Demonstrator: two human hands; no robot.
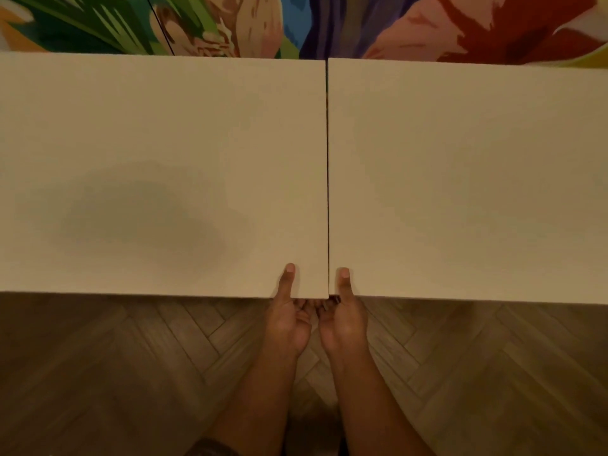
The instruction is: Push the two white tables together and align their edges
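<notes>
Two white tables stand side by side: the left table (158,126) and the right table (467,153). Only a thin dark seam separates them, slightly wider at the far end. The near edges sit almost level; the right one lies a touch lower in view. My left hand (289,314) grips the left table's near right corner, thumb on top, fingers hidden under the edge. My right hand (343,315) holds the right table's near left corner the same way.
A colourful mural wall (296,24) rises directly behind the tables' far edges. Brown herringbone wood floor (131,363) lies below the near edges, where I stand. A soft shadow falls on the left tabletop.
</notes>
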